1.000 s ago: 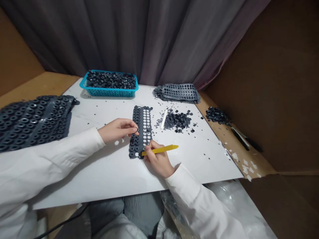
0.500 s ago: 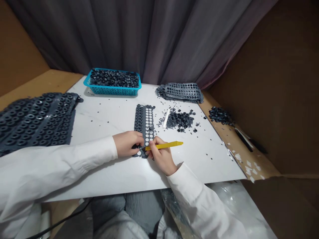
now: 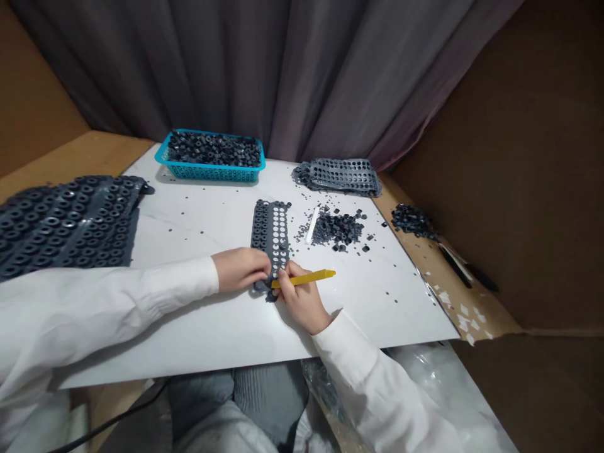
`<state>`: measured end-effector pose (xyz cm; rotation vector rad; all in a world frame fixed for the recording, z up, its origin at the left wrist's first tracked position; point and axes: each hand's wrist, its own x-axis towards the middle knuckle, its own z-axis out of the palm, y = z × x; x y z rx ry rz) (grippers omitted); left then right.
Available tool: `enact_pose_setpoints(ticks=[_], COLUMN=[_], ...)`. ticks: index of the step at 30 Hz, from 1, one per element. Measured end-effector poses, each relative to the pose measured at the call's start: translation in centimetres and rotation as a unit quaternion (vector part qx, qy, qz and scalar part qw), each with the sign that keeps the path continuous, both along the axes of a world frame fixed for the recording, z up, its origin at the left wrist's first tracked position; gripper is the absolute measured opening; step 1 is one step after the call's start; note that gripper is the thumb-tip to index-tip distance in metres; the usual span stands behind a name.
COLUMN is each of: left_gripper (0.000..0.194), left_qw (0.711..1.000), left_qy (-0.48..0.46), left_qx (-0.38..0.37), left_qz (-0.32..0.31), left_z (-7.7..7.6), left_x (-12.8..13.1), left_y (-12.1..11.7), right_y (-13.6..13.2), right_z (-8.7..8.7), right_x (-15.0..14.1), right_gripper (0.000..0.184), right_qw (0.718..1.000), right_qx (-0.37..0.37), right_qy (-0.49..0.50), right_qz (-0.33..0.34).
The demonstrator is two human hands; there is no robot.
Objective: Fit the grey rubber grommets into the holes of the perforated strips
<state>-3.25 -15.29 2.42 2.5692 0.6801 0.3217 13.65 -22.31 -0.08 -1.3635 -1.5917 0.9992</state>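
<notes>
I'm seeing a dark perforated strip (image 3: 270, 236) lying on a white board (image 3: 198, 340), at twelve o'clock from the hands. The left hand (image 3: 240, 269) is pressing its curled fingers onto the strip's lower end, while the right hand (image 3: 302, 301) is pinching a yellow plastic pry tool (image 3: 306, 279). A teal basket (image 3: 207, 175) is sitting at eleven o'clock, a grey curtain (image 3: 283, 69) is hanging beyond, and a cardboard wall (image 3: 528, 157) is standing at three.

perforated strip's end (image 3: 270, 229) hidden | studded mat (image 3: 66, 226) cut off left
</notes>
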Motion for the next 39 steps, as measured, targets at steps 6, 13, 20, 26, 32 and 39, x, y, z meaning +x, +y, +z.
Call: enact_pose_setpoints(ticks=[6, 13, 20, 26, 32, 39], left_gripper=[0.020, 0.024, 0.018, 0.008, 0.017, 0.017], left_qw=[0.941, 0.992, 0.998, 0.985, 0.989, 0.943], left_qy=[-0.136, -0.044, 0.044, 0.126, 0.100, -0.132], left_qx=[-0.238, -0.107, 0.026, 0.096, 0.100, -0.234], left_qz=[0.200, 0.050, -0.030, -0.062, -0.051, 0.197], left_z=[1.3, -0.4, -0.9, -0.7, -0.3, 2.3], left_x=[-2.1, -1.0, 0.1, 0.8, 0.8, -1.9], left_y=[1.8, 0.7, 1.0, 0.7, 0.4, 3.1], right_y=[0.0, 0.3, 0.3, 0.4, 0.6, 0.2], right_z=[-0.7, -0.9, -0.4, -0.4, -0.6, 0.0], right_x=[0.0, 0.1, 0.0, -0.1, -0.1, 0.1], right_gripper=[0.029, 0.029, 0.029, 0.028, 0.027, 0.026], right_qw=[0.992, 0.993, 0.996, 0.999, 0.999, 0.998], right_qx=[-0.048, -0.039, -0.030, -0.024, -0.006, -0.044], right_qy=[0.107, 0.101, 0.066, 0.027, -0.012, 0.044], right_qz=[-0.037, -0.043, -0.046, -0.041, -0.037, -0.028])
